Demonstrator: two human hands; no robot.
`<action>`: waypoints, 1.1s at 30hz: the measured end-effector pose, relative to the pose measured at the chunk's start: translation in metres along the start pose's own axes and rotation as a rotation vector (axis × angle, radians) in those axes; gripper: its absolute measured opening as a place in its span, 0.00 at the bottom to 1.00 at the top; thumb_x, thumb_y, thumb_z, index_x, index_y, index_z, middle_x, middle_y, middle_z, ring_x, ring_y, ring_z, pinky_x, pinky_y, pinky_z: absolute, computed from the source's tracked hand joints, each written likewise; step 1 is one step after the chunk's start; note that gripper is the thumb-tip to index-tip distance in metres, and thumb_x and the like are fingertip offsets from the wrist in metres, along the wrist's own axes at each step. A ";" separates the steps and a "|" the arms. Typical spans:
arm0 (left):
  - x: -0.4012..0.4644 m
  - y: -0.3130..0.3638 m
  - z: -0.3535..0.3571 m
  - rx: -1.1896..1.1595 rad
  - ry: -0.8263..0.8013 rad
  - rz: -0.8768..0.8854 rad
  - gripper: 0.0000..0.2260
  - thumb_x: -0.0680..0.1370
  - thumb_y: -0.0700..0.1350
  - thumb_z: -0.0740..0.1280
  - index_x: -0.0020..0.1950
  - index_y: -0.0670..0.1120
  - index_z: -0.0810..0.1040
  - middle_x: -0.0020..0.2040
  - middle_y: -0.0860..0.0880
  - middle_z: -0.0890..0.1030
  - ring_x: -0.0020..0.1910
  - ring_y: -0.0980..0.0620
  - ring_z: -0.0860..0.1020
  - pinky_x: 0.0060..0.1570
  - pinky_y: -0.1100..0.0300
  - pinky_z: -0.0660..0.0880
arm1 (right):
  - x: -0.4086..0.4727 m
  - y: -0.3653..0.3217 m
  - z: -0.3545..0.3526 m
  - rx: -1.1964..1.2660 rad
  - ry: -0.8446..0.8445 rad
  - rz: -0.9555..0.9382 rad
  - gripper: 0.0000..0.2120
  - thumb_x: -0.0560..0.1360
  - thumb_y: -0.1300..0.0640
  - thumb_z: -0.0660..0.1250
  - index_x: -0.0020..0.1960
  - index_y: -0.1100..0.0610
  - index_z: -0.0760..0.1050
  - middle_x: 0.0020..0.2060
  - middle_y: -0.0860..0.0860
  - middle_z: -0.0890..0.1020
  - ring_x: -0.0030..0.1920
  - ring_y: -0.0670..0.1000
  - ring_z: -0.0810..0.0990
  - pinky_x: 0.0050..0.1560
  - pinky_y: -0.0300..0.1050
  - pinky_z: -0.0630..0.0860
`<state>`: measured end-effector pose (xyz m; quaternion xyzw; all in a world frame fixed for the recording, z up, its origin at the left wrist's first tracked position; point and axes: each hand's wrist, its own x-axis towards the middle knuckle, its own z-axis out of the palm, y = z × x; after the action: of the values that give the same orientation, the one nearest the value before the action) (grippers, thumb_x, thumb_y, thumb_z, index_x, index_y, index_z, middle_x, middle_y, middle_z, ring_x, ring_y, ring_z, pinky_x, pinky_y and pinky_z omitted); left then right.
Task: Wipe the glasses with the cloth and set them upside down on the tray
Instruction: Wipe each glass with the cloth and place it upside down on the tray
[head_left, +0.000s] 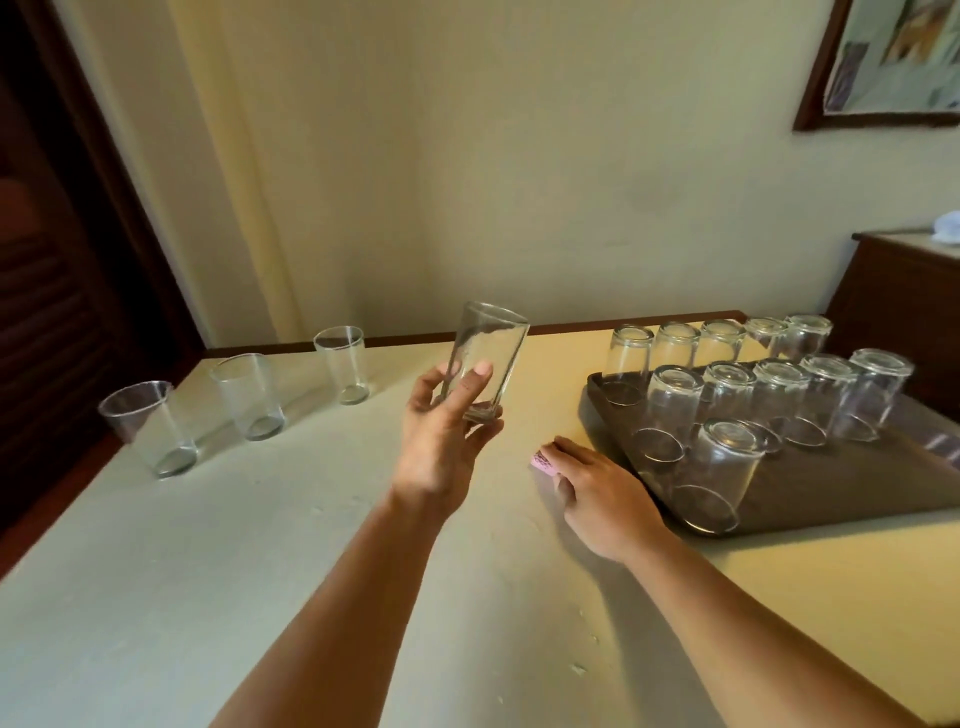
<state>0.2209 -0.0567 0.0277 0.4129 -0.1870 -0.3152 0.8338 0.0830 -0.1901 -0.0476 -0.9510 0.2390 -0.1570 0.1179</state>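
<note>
Your left hand (441, 431) has its grip around a clear, empty glass (485, 364), tilted, mouth-up above the bench (260, 545); your right hand (597, 493) covers the pink cloth (543, 461) beside the tray (857, 483).

Left hand (441, 441) is raised with fingers (470, 387) curled in a grip; right hand (597, 493) lies palm-down.
</note>
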 end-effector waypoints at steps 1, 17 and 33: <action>-0.019 0.003 -0.003 -0.040 0.006 -0.002 0.24 0.70 0.44 0.80 0.59 0.48 0.71 0.38 0.50 0.82 0.37 0.49 0.80 0.45 0.56 0.78 | -0.003 -0.003 -0.003 0.015 -0.002 0.014 0.21 0.84 0.59 0.57 0.77 0.50 0.69 0.77 0.46 0.70 0.74 0.51 0.70 0.72 0.44 0.68; -0.166 -0.015 0.015 -0.416 0.171 -0.202 0.16 0.69 0.50 0.78 0.52 0.45 0.81 0.49 0.48 0.81 0.43 0.52 0.78 0.47 0.60 0.74 | -0.142 -0.006 -0.019 0.227 0.170 0.075 0.19 0.82 0.62 0.65 0.71 0.51 0.77 0.68 0.46 0.79 0.65 0.52 0.80 0.63 0.46 0.78; -0.133 -0.003 0.046 -0.679 0.063 -0.265 0.20 0.74 0.60 0.75 0.55 0.47 0.80 0.56 0.40 0.78 0.54 0.39 0.80 0.59 0.39 0.79 | -0.147 -0.015 -0.022 0.082 0.157 0.112 0.21 0.83 0.60 0.62 0.74 0.47 0.73 0.72 0.45 0.75 0.71 0.50 0.74 0.66 0.45 0.75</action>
<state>0.0960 0.0063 0.0452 0.1427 0.0093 -0.4518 0.8806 -0.0410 -0.1080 -0.0584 -0.9154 0.2934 -0.2338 0.1461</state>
